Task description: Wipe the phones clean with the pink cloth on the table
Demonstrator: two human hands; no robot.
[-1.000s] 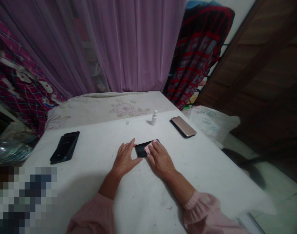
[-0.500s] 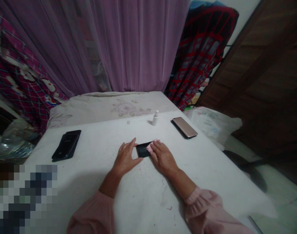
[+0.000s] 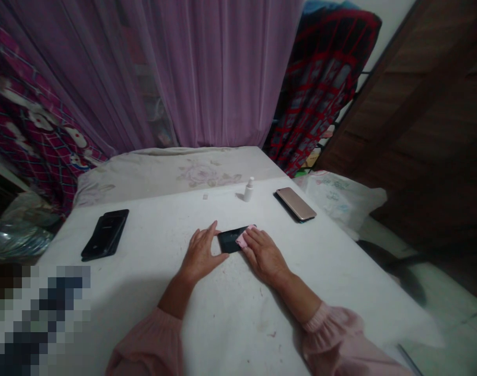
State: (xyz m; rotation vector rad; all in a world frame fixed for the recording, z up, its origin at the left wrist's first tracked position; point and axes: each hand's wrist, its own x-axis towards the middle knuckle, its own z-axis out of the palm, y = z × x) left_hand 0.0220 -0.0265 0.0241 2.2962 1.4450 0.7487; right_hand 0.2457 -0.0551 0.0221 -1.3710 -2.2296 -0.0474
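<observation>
- Showing two black phones (image 3: 106,235) near the left edge of the white-covered table (image 3: 230,324), overlapping each other and slanting from near left to far right.
- Bracing the left end of the middle phone (image 3: 228,242) with the left hand (image 3: 199,253), setting thumb and fingers just wide enough to span the short side, with the thumb by the near long edge and fingertips by the far one.
- Spotting a small pale square (image 3: 205,197) beyond the left hand, toward the far edge of the table.
- Seeing the middle phone flat, well in from the left and right edges, running its long axis from side to side and angling its right end slightly toward the far edge; lying just right of the left fingers and under the right ones, with neither hand nearer.
- Finding a pink cloth (image 3: 243,238) over part of the phone's right end.
- Showing a white bottle (image 3: 248,191) upright beyond the phone, toward the far edge.
- Pressing the cloth onto the phone with the right hand (image 3: 266,257), holding its fingers close together.
- Showing a gold phone (image 3: 297,202) by the right edge, roughly following that edge lengthwise, with something dark underneath.
</observation>
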